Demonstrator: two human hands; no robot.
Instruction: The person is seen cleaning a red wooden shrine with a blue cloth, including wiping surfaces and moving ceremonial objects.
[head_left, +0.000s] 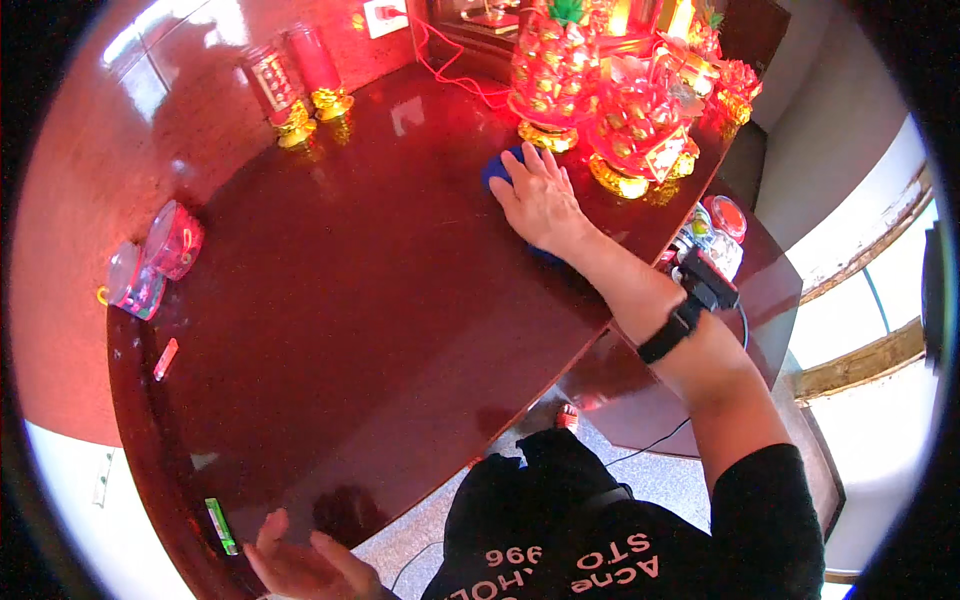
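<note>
My right hand (541, 196) lies with spread fingers on a blue cloth (498, 171), pressed to the glossy dark red wooden tabletop (337, 285). Just beyond its fingertips are the gold bases of red, wrapped offering towers (553, 82). A black strap with a small device is around the right forearm. My left hand (307, 559) is raised at the table's near left edge, fingers apart and holding nothing. A green lighter-like item (221, 526) lies to its left.
Two red candle-like columns (315, 67) on gold bases stand by the wall. Two clear-lidded tubs (174, 238) and a small red item (166, 359) are at the left. A red cord (457, 75) runs from a wall socket. A lower table (776, 277) at the right holds containers.
</note>
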